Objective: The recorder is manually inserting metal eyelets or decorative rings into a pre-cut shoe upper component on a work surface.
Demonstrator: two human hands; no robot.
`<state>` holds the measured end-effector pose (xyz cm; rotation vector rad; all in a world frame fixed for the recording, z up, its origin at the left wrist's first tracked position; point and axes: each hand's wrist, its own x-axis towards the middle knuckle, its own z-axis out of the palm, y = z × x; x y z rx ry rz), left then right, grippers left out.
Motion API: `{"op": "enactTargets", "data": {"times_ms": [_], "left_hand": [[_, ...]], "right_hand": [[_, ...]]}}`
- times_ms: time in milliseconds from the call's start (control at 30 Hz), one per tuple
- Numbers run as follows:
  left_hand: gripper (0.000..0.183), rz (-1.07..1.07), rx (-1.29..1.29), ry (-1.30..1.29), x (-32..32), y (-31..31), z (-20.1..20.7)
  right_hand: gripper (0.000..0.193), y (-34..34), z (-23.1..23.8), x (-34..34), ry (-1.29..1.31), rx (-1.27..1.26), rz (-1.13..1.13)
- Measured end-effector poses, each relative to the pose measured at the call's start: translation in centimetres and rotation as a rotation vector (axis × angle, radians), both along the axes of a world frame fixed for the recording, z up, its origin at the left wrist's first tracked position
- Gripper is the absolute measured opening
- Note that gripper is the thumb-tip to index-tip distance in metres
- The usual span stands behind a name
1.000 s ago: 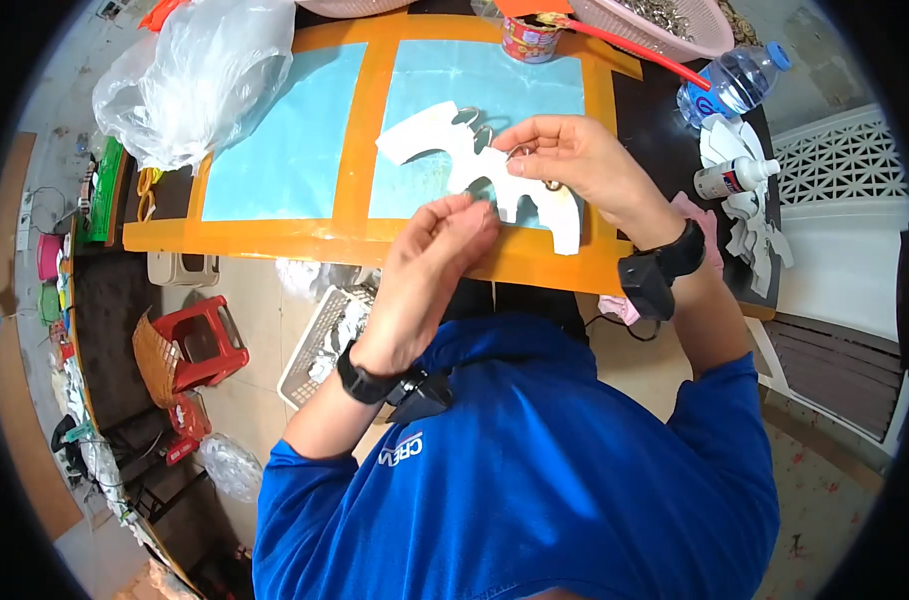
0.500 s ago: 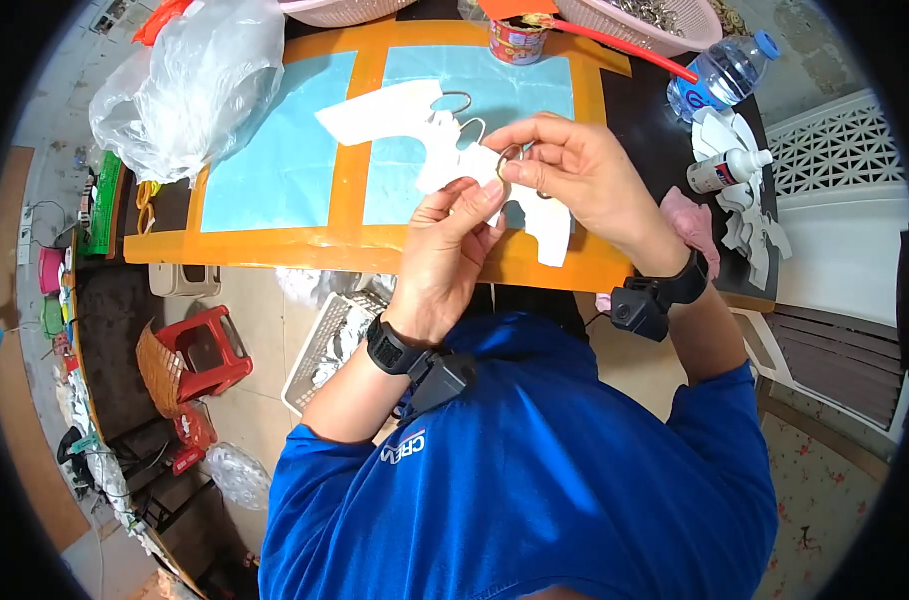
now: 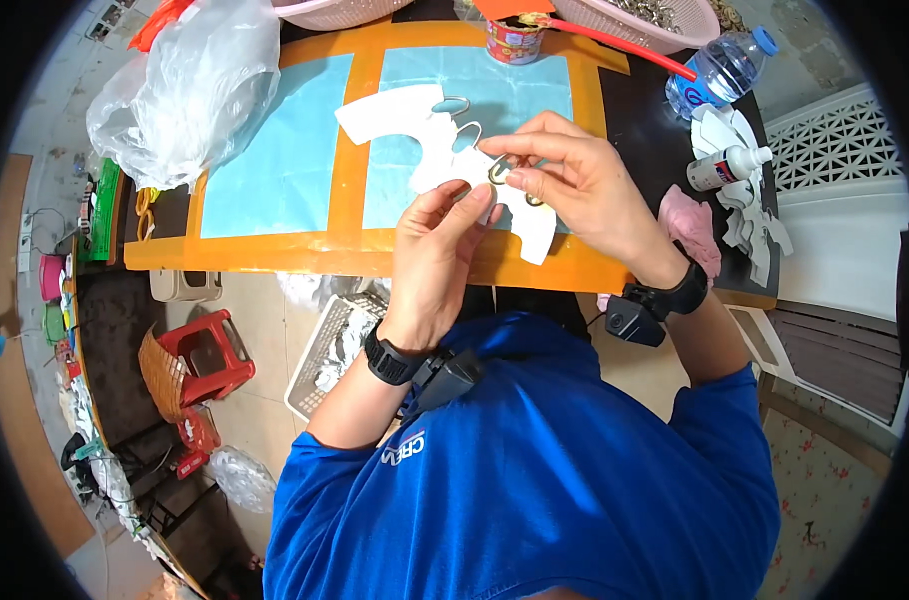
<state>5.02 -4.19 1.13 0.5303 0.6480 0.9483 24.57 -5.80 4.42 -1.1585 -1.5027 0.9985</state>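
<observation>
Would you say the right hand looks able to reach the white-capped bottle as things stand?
Probably yes, though the right hand is busy with a metal ring. The white-capped bottle lies off to its right, and nothing appears to stand between them over the dark tabletop.

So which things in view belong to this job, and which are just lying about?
In the job:
- white cutout, in left hand
- metal ring, at right hand
- metal bits, probably

Apparently lying about:
- water bottle
- plastic bag
- pink cloth
</observation>
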Motion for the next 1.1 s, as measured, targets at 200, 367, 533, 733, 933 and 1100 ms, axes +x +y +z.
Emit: {"op": "enactTargets", "data": {"times_ms": [200,367,533,733,933,1100], "left_hand": [[0.014,-0.008,-0.004,-0.032,-0.4,0.1,-0.1],[0.011,-0.007,0.03,-0.043,-0.4,0.3,-0.4],[0.016,0.01,0.03,0.082,-0.2,0.0,-0.1],[0.031,0.096,0.009,0.08,0.7,-0.1,-0.1],[0.047,0.067,0.085,0.256,0.6,0.1,-0.1],[0.051,0.05,0.103,0.305,0.6,0.0,0.1]], "right_hand": [[0.031,0.2,-0.3,-0.2,-0.011,0.002,-0.009],[0.03,0.1,-0.4,-0.2,-0.098,0.049,-0.03],[0.031,-0.2,0.0,-0.3,-0.169,0.026,-0.026],[0.035,0.2,-0.9,0.0,-0.272,0.038,0.018],[0.032,0.8,-0.1,0.7,-0.25,-0.098,0.086],[0.03,1.1,-0.5,1.0,-0.183,-0.167,0.134]]}}
